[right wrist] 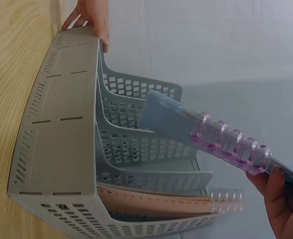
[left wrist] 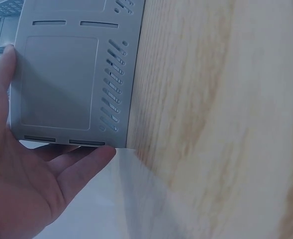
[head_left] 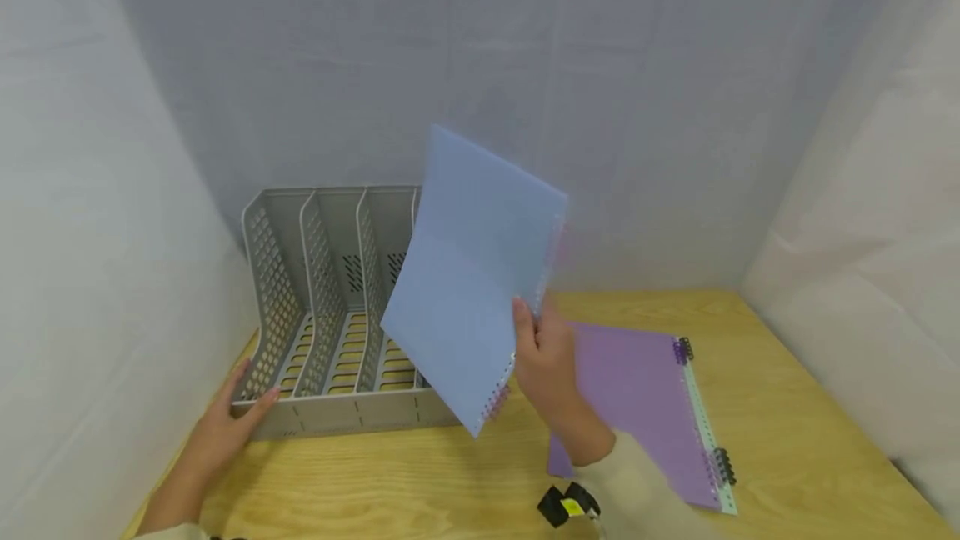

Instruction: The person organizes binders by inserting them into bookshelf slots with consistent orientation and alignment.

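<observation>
A blue loose-leaf notebook (head_left: 480,265) with purple-pink binder rings (right wrist: 231,142) is held up, tilted, before the right part of a grey file rack (head_left: 360,411). My right hand (head_left: 546,357) grips it by its ring-bound edge, with the thumb on the cover facing me. At the rack's front left corner is my left hand (head_left: 221,427). In the left wrist view the left hand (left wrist: 32,184) holds that corner, its thumb on one side and its fingers along the other. In the head view the notebook hides the rack's right-hand compartments.
Right of the rack, a purple notebook (head_left: 630,390) with black rings lies flat on the wooden table (head_left: 780,440). An orange-pink notebook (right wrist: 146,199) with clear rings stands in the rack's end compartment. A small black object (head_left: 555,507) with a yellow patch is by the right sleeve.
</observation>
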Demonstrator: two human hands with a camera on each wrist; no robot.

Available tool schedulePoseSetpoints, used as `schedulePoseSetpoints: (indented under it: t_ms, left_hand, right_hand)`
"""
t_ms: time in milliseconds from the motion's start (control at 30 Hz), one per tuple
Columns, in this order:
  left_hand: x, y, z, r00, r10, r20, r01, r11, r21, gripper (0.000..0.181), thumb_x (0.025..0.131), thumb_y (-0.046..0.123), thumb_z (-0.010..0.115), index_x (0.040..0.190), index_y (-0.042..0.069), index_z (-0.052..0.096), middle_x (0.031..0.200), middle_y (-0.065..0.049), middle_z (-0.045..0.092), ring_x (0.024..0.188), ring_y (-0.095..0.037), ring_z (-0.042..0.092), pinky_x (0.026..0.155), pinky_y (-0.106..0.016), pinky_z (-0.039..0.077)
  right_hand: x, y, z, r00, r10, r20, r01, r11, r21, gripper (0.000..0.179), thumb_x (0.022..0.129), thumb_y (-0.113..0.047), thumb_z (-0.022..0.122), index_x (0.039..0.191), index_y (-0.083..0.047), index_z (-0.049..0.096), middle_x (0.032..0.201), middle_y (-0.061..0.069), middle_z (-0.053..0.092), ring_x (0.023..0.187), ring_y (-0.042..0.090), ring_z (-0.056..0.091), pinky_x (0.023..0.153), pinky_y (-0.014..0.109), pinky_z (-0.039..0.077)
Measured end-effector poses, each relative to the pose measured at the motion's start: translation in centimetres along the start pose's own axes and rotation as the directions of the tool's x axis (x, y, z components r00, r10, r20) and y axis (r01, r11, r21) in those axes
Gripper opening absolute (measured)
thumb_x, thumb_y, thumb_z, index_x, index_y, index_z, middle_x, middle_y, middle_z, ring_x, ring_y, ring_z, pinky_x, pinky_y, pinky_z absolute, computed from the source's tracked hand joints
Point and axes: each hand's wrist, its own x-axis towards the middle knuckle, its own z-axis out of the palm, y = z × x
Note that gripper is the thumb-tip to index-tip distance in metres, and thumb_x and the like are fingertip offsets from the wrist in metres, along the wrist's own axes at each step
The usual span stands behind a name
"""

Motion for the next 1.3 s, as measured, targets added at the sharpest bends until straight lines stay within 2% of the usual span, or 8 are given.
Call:
schedulePoseSetpoints:
  t_ms: [67, 233, 400, 500, 667, 800, 1067, 1300]
  left_hand:
    - [0.0, -0.1, -0.1, 1.0, -0.005, 0.008, 0.005, 1.0, -0.01, 0.089, 0.098, 0.057, 0.042, 0.154, 0.018, -0.015, 0.154, -0.036, -0.003, 0.132, -0.066, 0.008, 0.1, -0.079, 0.014]
    - [0.0, -0.1, -0.3, 1.0, -0.011, 0.013, 0.011, 1.0, -0.017, 0.089, 0.098, 0.058, 0.042, 0.154, 0.016, -0.014, 0.153, -0.037, -0.002, 0.133, -0.065, 0.008, 0.101, -0.078, 0.014]
    - [0.0, -0.1, -0.5, 1.0, -0.019, 0.015, 0.019, 1.0, 0.004, 0.089, 0.098, 0.059, 0.04, 0.154, 0.016, -0.013, 0.152, -0.038, 0.0, 0.133, -0.065, 0.009, 0.102, -0.077, 0.014]
    - [0.0, -0.1, -0.5, 1.0, -0.009, 0.007, 0.009, 1.0, 0.008, 0.089, 0.098, 0.058, 0.04, 0.155, 0.013, -0.012, 0.151, -0.04, 0.002, 0.132, -0.066, 0.01, 0.102, -0.077, 0.015]
    - [0.0, -0.1, -0.4, 1.0, 0.005, 0.0, -0.005, 1.0, 0.01, 0.087, 0.099, 0.056, 0.04, 0.155, 0.011, -0.009, 0.15, -0.041, 0.002, 0.131, -0.067, 0.011, 0.102, -0.077, 0.016]
    - [0.1, -0.1, -0.3, 1.0, 0.011, 0.0, -0.011, 1.0, 0.006, 0.087, 0.1, 0.055, 0.041, 0.155, 0.01, -0.009, 0.151, -0.04, 0.001, 0.132, -0.066, 0.01, 0.103, -0.076, 0.015]
    - [0.3, -0.4, 0.1, 1.0, 0.011, -0.001, -0.011, 1.0, -0.006, 0.088, 0.1, 0.052, 0.044, 0.154, 0.008, -0.009, 0.152, -0.039, 0.001, 0.134, -0.064, 0.009, 0.104, -0.075, 0.013]
    - [0.4, -0.3, 0.1, 1.0, 0.018, -0.01, -0.018, 1.0, 0.001, 0.088, 0.099, 0.054, 0.043, 0.155, 0.008, -0.007, 0.152, -0.038, 0.002, 0.134, -0.064, 0.01, 0.103, -0.075, 0.014]
  right_hand:
    - [0.4, 0.3, 1.1, 1.0, -0.025, -0.009, 0.025, 0.999, -0.02, 0.014, 0.104, -0.012, 0.045, 0.103, -0.001, 0.054, 0.055, -0.006, 0.027, 0.046, 0.003, 0.023, 0.041, 0.021, 0.026]
    - [1.1, -0.1, 3.2, 0.999, -0.048, -0.015, 0.046, 0.995, -0.089, 0.018, 0.105, -0.015, 0.044, 0.097, -0.001, 0.049, 0.056, -0.004, 0.029, 0.043, 0.003, 0.025, 0.039, 0.02, 0.027]
    - [1.8, 0.0, 5.1, 0.998, -0.05, -0.033, 0.044, 0.987, -0.154, 0.02, 0.105, -0.017, 0.042, 0.108, 0.0, 0.053, 0.053, -0.003, 0.031, 0.04, 0.005, 0.028, 0.039, 0.021, 0.029]
    - [2.3, 0.1, 6.2, 0.999, -0.036, -0.039, 0.028, 0.984, -0.175, 0.027, 0.106, -0.019, 0.04, 0.121, 0.0, 0.053, 0.052, -0.003, 0.034, 0.04, 0.006, 0.029, 0.039, 0.022, 0.031]
    - [2.8, 0.5, 8.1, 0.998, 0.005, -0.065, -0.02, 0.975, -0.221, 0.038, 0.106, -0.022, 0.04, 0.132, 0.004, 0.05, 0.049, -0.005, 0.031, 0.038, 0.005, 0.026, 0.037, 0.021, 0.028]
    - [2.8, 0.5, 9.4, 0.994, 0.02, -0.105, -0.045, 0.971, -0.236, 0.039, 0.106, -0.023, 0.04, 0.134, 0.003, 0.05, 0.048, -0.004, 0.033, 0.038, 0.007, 0.029, 0.036, 0.022, 0.027]
    - [2.7, 0.7, 11.2, 0.988, 0.044, -0.146, -0.085, 0.954, -0.286, 0.034, 0.105, -0.023, 0.041, 0.131, -0.004, 0.052, 0.051, 0.005, 0.046, 0.044, 0.02, 0.045, 0.042, 0.035, 0.041]
    - [2.7, 0.9, 12.9, 0.983, -0.008, -0.186, -0.064, 0.924, -0.377, 0.033, 0.104, -0.025, 0.044, 0.135, -0.015, 0.052, 0.051, 0.009, 0.052, 0.043, 0.023, 0.049, 0.04, 0.036, 0.038]
